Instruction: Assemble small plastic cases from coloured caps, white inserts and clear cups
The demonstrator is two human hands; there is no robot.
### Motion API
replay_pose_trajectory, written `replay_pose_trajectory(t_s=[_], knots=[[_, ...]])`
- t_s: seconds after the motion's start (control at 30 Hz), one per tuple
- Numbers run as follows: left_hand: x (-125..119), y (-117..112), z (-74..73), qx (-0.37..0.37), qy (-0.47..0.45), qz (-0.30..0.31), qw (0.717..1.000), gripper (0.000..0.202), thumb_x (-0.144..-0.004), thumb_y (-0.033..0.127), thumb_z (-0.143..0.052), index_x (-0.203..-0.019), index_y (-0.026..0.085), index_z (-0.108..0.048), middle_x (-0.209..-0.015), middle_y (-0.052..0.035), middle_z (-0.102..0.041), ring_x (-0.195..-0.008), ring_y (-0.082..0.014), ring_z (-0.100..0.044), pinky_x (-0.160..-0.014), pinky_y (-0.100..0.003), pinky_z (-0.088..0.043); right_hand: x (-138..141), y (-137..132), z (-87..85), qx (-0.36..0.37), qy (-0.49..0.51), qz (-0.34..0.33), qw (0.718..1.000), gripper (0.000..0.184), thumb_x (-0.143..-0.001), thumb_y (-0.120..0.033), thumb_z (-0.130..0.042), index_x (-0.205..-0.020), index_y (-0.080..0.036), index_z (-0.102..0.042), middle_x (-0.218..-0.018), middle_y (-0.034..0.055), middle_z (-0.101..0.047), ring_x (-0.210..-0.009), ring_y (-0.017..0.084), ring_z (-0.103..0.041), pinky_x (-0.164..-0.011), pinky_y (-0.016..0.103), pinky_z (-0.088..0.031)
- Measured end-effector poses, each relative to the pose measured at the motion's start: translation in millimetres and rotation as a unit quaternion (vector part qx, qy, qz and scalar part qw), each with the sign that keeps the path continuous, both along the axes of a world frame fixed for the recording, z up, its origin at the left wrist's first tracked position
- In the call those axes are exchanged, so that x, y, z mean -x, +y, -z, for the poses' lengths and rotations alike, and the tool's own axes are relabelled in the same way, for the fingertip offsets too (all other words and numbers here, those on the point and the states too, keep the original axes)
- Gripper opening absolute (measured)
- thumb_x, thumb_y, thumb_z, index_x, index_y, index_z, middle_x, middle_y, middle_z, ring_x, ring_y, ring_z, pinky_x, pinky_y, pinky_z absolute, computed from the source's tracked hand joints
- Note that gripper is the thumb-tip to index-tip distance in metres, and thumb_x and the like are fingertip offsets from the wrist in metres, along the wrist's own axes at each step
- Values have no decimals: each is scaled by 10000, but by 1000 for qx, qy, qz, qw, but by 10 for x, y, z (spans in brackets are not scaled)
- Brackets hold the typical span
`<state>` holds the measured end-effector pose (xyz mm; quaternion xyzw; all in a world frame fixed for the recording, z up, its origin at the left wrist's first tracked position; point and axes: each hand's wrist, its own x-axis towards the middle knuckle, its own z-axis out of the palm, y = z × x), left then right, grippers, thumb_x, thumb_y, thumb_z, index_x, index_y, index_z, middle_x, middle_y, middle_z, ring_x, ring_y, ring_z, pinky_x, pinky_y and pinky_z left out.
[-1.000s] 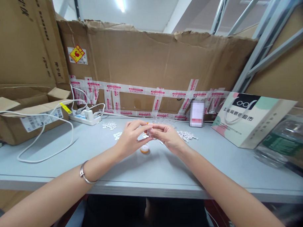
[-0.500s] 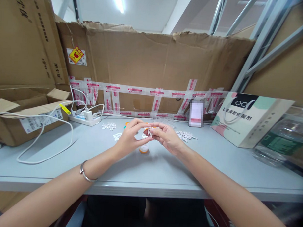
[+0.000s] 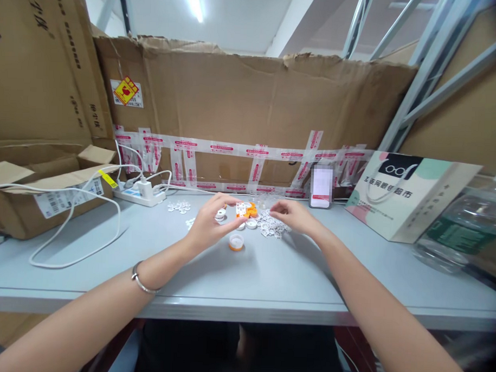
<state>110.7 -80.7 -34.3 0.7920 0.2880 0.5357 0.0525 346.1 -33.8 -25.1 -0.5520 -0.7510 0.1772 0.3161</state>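
Observation:
My left hand (image 3: 209,222) hovers over the grey table (image 3: 245,278), thumb and fingers pinched on a small white round part (image 3: 220,214). An orange cap with a white inside (image 3: 236,242) stands just below it. My right hand (image 3: 293,215) reaches over a heap of small white parts (image 3: 271,226), its fingers curled and low on the pile; nothing shows in them. Between the hands lie orange pieces with a white patterned bit (image 3: 246,210) and a white disc (image 3: 251,224).
A cardboard wall with taped strips stands at the back. Left are an open carton (image 3: 40,184), a power strip (image 3: 138,194) and a looping white cable (image 3: 79,240). A phone (image 3: 322,186), a paper bag (image 3: 410,194) and a large clear bottle (image 3: 466,231) stand right. More white parts (image 3: 179,206) lie scattered.
My hands, pinched together on a small piece, have come apart. The right hand has moved right onto the heap of white parts. The left hand keeps a white part.

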Motion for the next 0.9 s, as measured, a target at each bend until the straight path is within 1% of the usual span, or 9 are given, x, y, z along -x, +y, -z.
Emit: replay_pose_trajectory(t_s=[0.07, 0.23, 0.37, 0.47, 0.57, 0.67, 0.77, 0.83, 0.9], knots=[[2, 5, 5, -4, 6, 1, 1000, 226, -760, 286, -646, -952, 182, -585, -903, -41, -607, -846, -148, -538, -740, -279, -435, -36, 45, 74, 27, -35, -23, 999, 136, -659, -295, -639, -695, -164, -643, -677, 28, -632, -638, 151, -539, -594, 267, -399], [9, 10, 11, -6, 21, -1, 1000, 242, -761, 296, -644, -965, 182, -582, -924, -41, -611, -850, -141, -540, -739, -264, -438, 33, 68, 193, 69, -83, -85, 991, 133, -617, -251, -667, -735, -193, -686, -662, -4, -601, -596, 117, -497, -547, 230, -362], [10, 12, 15, -8, 25, -3, 1000, 250, -756, 298, -649, -968, 185, -583, -923, -43, -614, -846, -145, -544, -723, -262, -443, 61, 81, 224, 81, -89, -93, 988, 62, -610, -202, -653, -664, -180, -675, -586, -14, -559, -554, 112, -467, -510, 230, -331], [12, 18, 21, -9, 25, 0, 1000, 247, -755, 293, -651, -966, 183, -583, -928, -45, -614, -853, -146, -547, -734, -266, -443, 63, 71, 205, 76, -69, -82, 991, 30, -611, -190, -648, -627, -165, -647, -588, -7, -569, -562, 116, -481, -516, 234, -337], [17, 26, 36, -6, 36, 19, 999, 253, -757, 285, -648, -976, 181, -575, -951, -55, -618, -881, -157, -556, -745, -277, -450, 80, 20, 145, 71, -30, -79, 994, 86, -667, -245, -626, -688, -162, -619, -664, 7, -619, -620, 123, -538, -560, 233, -388], [17, 30, 60, -2, 109, 81, 991, 290, -762, 282, -641, -1022, 184, -559, -1009, -67, -627, -931, -169, -565, -791, -295, -455, 131, -75, 67, 94, 51, -107, 989, 152, -716, -308, -609, -770, -169, -582, -727, 14, -657, -664, 118, -592, -618, 236, -442], [8, 29, 80, -9, 177, 128, 976, 321, -772, 297, -629, -1062, 187, -546, -1036, -66, -633, -972, -171, -567, -857, -312, -448, 217, -187, 3, 135, 176, -131, 966, 198, -680, -315, -667, -763, -167, -565, -677, 7, -655, -632, 113, -605, -620, 245, -459], [2, 26, 85, -17, 188, 133, 973, 335, -778, 305, -621, -1082, 190, -540, -1057, -68, -632, -996, -175, -567, -878, -320, -447, 275, -249, -25, 147, 231, -142, 951, 219, -654, -313, -698, -751, -161, -574, -661, 5, -654, -614, 107, -602, -626, 253, -468], [0, 22, 83, -29, 180, 130, 975, 339, -782, 304, -616, -1093, 194, -537, -1080, -72, -629, -1031, -182, -561, -897, -329, -446, 321, -290, -42, 149, 264, -150, 941, 233, -640, -317, -714, -752, -153, -591, -673, 8, -658, -612, 101, -599, -643, 261, -475]])
